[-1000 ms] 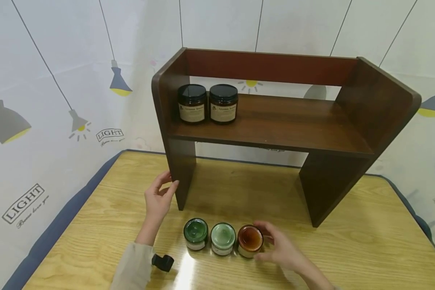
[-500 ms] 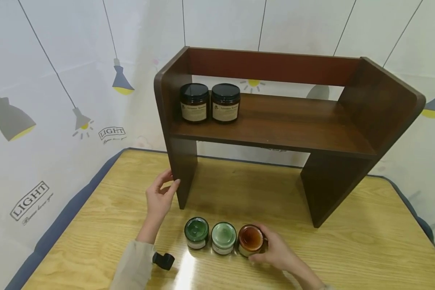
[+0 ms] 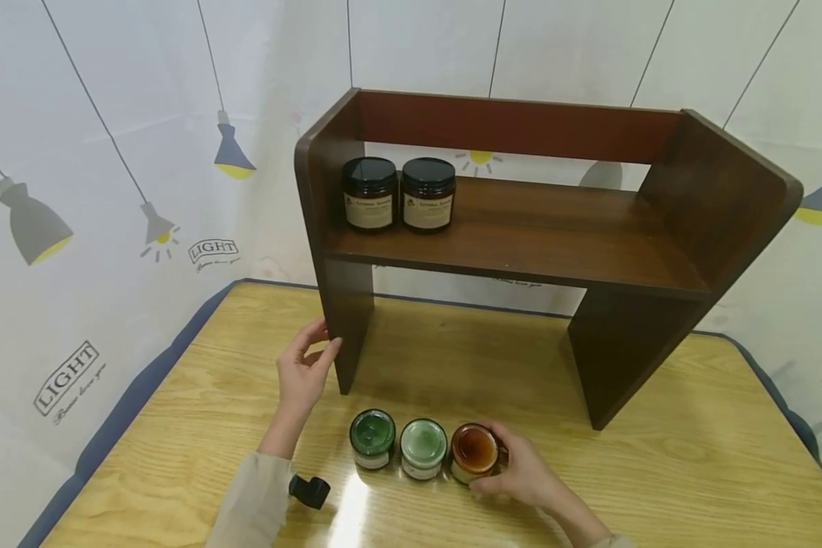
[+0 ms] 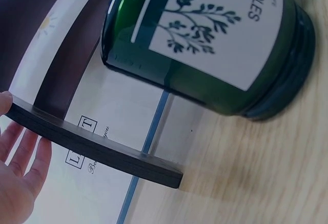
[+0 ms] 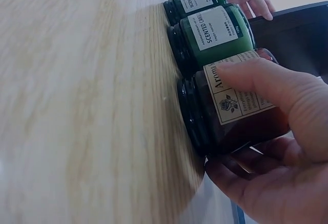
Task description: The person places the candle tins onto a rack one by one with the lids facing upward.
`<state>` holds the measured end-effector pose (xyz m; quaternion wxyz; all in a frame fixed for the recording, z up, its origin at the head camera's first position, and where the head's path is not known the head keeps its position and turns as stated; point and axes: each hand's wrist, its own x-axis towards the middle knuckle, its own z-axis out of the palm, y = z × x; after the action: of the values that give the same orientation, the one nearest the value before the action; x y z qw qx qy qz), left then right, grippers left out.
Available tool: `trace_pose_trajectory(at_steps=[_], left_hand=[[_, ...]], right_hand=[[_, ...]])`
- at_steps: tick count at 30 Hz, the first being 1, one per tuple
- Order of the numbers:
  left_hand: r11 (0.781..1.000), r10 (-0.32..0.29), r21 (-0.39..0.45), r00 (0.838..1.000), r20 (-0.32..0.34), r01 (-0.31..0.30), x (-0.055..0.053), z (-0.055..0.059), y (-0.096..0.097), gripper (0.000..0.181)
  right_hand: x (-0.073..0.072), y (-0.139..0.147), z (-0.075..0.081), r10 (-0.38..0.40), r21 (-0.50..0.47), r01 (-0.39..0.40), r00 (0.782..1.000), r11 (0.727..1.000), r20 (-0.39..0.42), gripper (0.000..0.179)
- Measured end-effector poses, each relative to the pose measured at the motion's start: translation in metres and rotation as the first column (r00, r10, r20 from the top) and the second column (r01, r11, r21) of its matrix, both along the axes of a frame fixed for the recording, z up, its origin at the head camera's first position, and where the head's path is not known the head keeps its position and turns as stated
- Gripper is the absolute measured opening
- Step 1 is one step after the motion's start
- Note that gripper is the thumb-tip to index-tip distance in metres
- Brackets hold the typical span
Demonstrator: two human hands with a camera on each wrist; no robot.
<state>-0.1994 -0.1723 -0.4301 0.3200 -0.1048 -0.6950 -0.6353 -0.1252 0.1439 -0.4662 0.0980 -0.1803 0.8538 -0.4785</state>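
Three scented candle jars stand in a row on the table, lids down and glass bases up. They are a dark green jar (image 3: 373,435), a light green jar (image 3: 423,445) and an amber jar (image 3: 475,450) with a cream label. My right hand (image 3: 520,468) holds the amber jar from the right, thumb (image 5: 256,78) on the label and fingers on the far side. My left hand (image 3: 303,369) pinches the front edge of the left side panel (image 4: 92,144) of a dark brown wooden shelf (image 3: 534,228), thumb on one face and fingers on the other.
Two dark jars (image 3: 370,209) with black lids stand upright at the left of the upper board. A small black object (image 3: 310,493) is beside the left sleeve (image 3: 250,498). Behind the wooden table (image 3: 692,472) hangs a white cloth (image 3: 137,91) printed with lamps.
My right hand has closed in on the amber jar, its thumb and fingers now against the sides. The left hand stays on the panel; the head view shifts slightly.
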Motion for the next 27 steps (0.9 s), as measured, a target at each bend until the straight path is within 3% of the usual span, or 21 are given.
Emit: trace_pose_trajectory(at_steps=[7, 14, 20, 27], left_hand=[[1.000, -0.003, -0.005, 1.000, -0.018, 0.003, -0.005, -0.004, -0.002, 0.031], [1.000, 0.019, 0.001, 1.000, 0.020, -0.019, 0.005, 0.013, 0.004, 0.029], [0.999, 0.031, 0.007, 0.999, 0.010, -0.031, -0.004, -0.002, 0.000, 0.030], [1.000, 0.012, 0.016, 1.000, 0.001, -0.012, -0.005, -0.006, -0.001, 0.030]], right_hand=[[-0.001, 0.000, 0.000, 0.002, -0.021, -0.002, 1.000, 1.000, 0.017, 0.078], [0.000, 0.000, 0.001, -0.001, -0.031, 0.002, 1.000, 1.000, 0.015, 0.077], [0.000, 0.000, 0.000, -0.002, -0.032, 0.002, 1.000, 0.999, 0.010, 0.076], [0.000, -0.001, 0.002, -0.018, -0.022, 0.018, 1.000, 1.000, 0.001, 0.075]])
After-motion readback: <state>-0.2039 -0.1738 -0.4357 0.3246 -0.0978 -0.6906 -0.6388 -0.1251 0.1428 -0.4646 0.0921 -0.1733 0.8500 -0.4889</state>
